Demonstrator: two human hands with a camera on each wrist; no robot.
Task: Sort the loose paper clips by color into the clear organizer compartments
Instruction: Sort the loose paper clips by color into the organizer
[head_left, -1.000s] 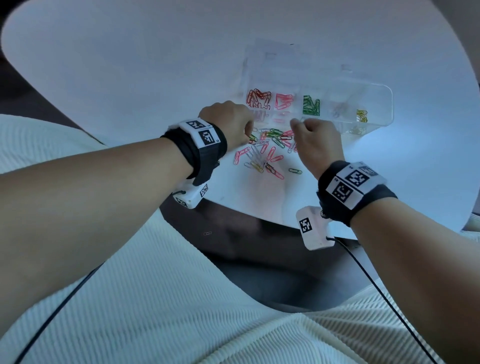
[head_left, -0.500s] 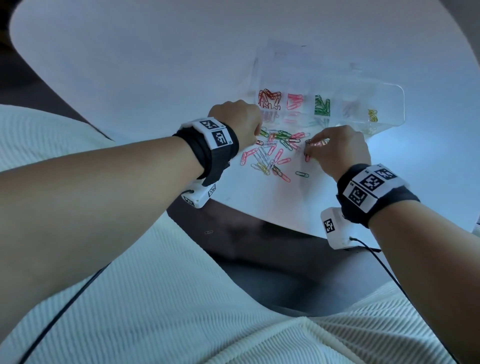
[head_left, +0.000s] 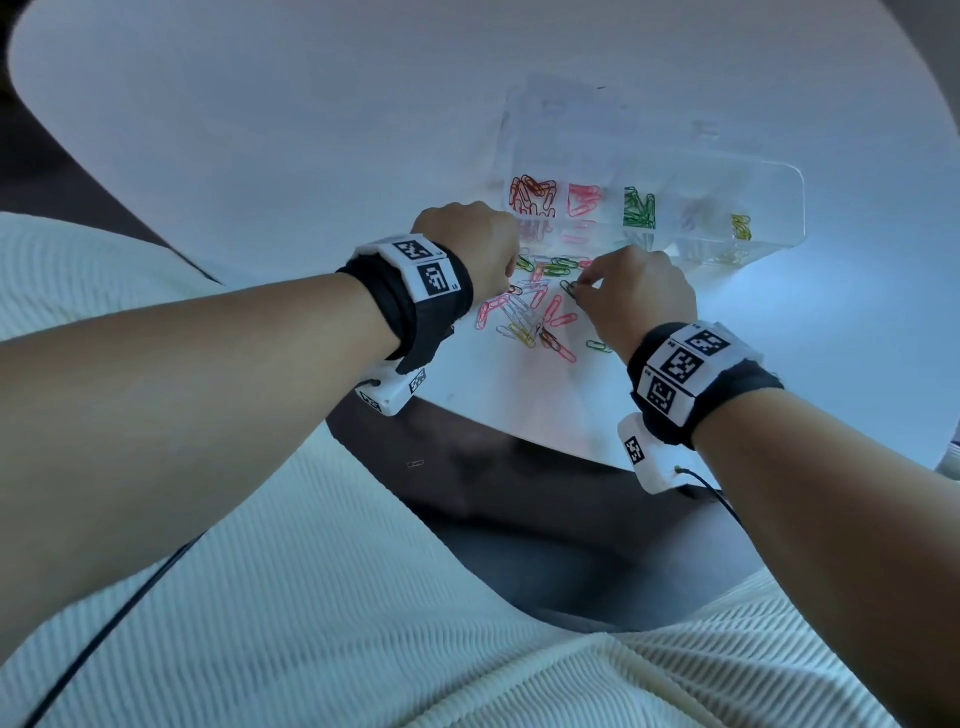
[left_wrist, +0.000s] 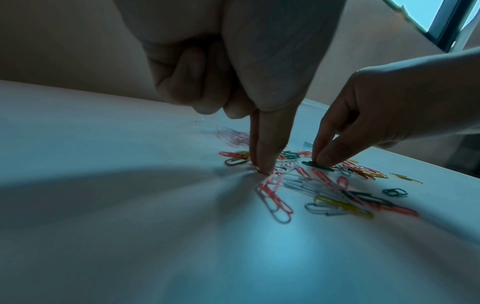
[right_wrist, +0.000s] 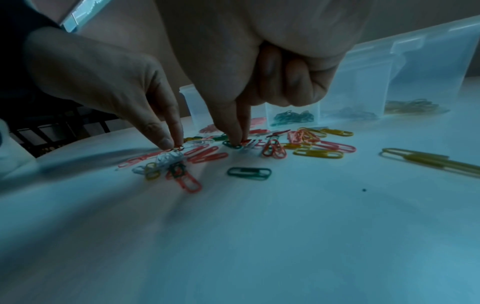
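Head view shows two hands over one heap of loose paper clips (head_left: 535, 306) on a white surface (head_left: 260, 156), with one clear organizer (head_left: 779, 208) lying just beyond the heap. Five groups of sorted clips show in its near row of compartments: red clips (head_left: 532, 195) at the left, then pink clips (head_left: 584, 200), green clips (head_left: 640, 208), a faint pale group that I cannot make out clearly, and yellow clips (head_left: 742, 227) at the right. The left hand (head_left: 467, 249) sits at the heap's left edge; from the left wrist its grip is thumb and forefinger pressed together, tips down on the surface at a small clip (left_wrist: 262, 170) whose colour is hard to tell, the other three fingers curled into the palm. The right hand (head_left: 636, 299) sits at the heap's right edge, and its grip is likewise thumb and forefinger closed on one dark green clip (right_wrist: 232, 145) that lies on the surface, the remaining fingers folded. One more green clip (right_wrist: 249, 173) lies alone nearer the right wrist camera, and one yellow clip (right_wrist: 428, 162) lies apart at the right. The heap mixes pink, red, yellow, green and white clips, too tangled to count. One small clip (head_left: 415, 463) lies on the dark floor below the surface edge.
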